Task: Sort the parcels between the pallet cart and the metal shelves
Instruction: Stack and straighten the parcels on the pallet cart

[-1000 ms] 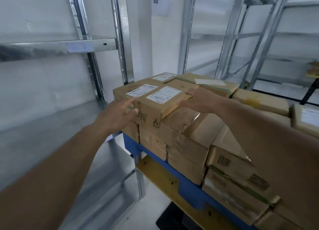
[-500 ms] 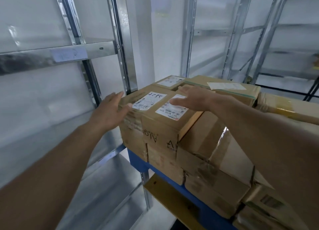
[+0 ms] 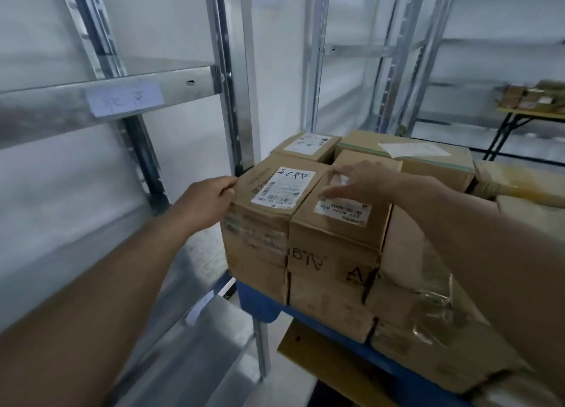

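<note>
Brown cardboard parcels are stacked on the blue pallet cart (image 3: pixel 260 304). The top left parcel (image 3: pixel 269 226) bears a white label with "5288" handwritten on it. My left hand (image 3: pixel 208 200) is against this parcel's left side, its fingers curled at the upper left edge. Beside it stands a second labelled parcel (image 3: pixel 336 232). My right hand (image 3: pixel 363 178) lies flat on top of that one, with straight fingers reaching the seam between the two parcels. The metal shelves (image 3: pixel 183 84) stand directly to the left.
A shelf beam carries a paper tag (image 3: pixel 123 99). The lower shelf board (image 3: pixel 201 327) lies below my left arm. More parcels (image 3: pixel 406 156) fill the cart behind. A yellow board (image 3: pixel 308 354) sticks out under the cart. A far table (image 3: pixel 519 111) holds small boxes.
The view has closed in on the stack. My left hand went from open beside the parcel to curling at its left edge. My right hand slid left along the tops to the seam.
</note>
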Tool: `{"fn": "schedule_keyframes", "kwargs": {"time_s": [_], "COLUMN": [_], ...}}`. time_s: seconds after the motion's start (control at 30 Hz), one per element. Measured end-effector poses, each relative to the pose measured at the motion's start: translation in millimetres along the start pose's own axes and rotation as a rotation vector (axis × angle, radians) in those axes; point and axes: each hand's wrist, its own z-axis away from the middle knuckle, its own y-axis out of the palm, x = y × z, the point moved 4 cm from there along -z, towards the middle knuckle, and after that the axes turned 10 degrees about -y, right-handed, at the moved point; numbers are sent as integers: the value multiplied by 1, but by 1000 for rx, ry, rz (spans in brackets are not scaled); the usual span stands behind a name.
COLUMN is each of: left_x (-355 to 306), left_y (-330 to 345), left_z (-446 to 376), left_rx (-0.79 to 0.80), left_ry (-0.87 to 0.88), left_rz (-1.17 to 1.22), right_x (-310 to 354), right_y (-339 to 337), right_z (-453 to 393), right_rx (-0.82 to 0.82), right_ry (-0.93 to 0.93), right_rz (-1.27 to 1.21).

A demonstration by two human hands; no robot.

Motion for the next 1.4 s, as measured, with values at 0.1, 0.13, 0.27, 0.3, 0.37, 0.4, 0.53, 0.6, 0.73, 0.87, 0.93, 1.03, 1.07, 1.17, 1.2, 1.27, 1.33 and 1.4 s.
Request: {"fn": "schedule_keyframes", "kwargs": {"time_s": [0.1, 0.13, 0.27, 0.3, 0.37, 0.4, 0.53, 0.6, 0.73, 0.87, 0.93, 1.03, 1.07, 1.17, 1.2, 1.27, 1.33, 1.4], "left_x": [2, 2, 2, 3, 4, 3, -17, -37, -77, -106, -118, -130, -132, -136, -136, -137, -136, -135], "left_y": [2, 3, 3, 3, 3, 2, -8, -15, -18, -9, -1, 12, 17, 33, 39, 52, 64, 74], "left_z": [-2, -3, -4, -5, -6, -7, -7, -6, -17, -43, -61, -91, -102, -132, -142, -161, -178, -193], "left_rx": [-9, -12, -14, -9, 9, 18, -69, -141, -157, -93, -64, -17, -3, 42, 57, 91, 120, 136], "left_ry": [46, 65, 135, 149, 171, 177, 261, 324, 388, 383, 356, 323, 305, 242, 224, 184, 147, 102], "left_rz": [1, -2, 20, 20, 8, -16, -141, -135, -96, -80, -100, -130, -136, -182, -203, -222, -228, -257], "right_x": [-2, -3, -2, -1, 2, 3, 5, 3, -9, -33, -50, -80, -91, -117, -124, -139, -153, -164], "right_y": [1, 2, 2, 2, 2, 2, -4, -10, -25, -38, -43, -47, -49, -54, -56, -58, -60, -60], "right_z": [-1, 0, 3, 4, 7, 8, 8, 7, 4, -1, -6, -19, -25, -46, -53, -69, -86, -101], "right_rx": [0, -2, -34, -43, -50, -47, -46, -84, -143, -192, -226, -218, -204, -187, -181, -164, -148, -142], "right_ry": [9, 8, 1, -3, -6, -5, 9, 17, 47, 77, 94, 140, 154, 171, 175, 184, 184, 183], "right_rz": [-1, 4, 4, -1, -11, -11, -23, -35, -49, -45, -63, -88, -78, -55, -44, -25, -35, -48]}}
